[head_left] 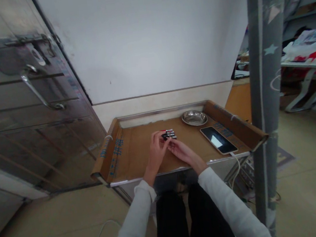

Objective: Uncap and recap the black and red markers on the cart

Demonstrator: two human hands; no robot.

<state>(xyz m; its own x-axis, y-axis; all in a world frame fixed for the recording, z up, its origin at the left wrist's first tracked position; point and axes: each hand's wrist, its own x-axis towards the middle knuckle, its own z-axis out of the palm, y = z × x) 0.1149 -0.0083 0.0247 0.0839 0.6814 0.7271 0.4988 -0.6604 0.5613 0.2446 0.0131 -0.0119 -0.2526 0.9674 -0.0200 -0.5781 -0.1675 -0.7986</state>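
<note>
Over the middle of the cardboard-lined table [139, 152], my two hands meet. Several slim sticks that look like markers [170, 133] lie side by side, white with black parts and a bit of red at the far one. My left hand [156, 146] is closed, its fingers curled around their left ends. My right hand [182, 150] is just below, with its fingertips drawn together against my left thumb. Whatever is between those right fingertips is hidden.
A round metal dish [194, 118] sits at the back right. In front of it lies a phone [219, 140] with a white cable [238, 166] hanging off the front edge. Raised cardboard sides [234, 124] border the table. A grey post [269, 80] stands to the right.
</note>
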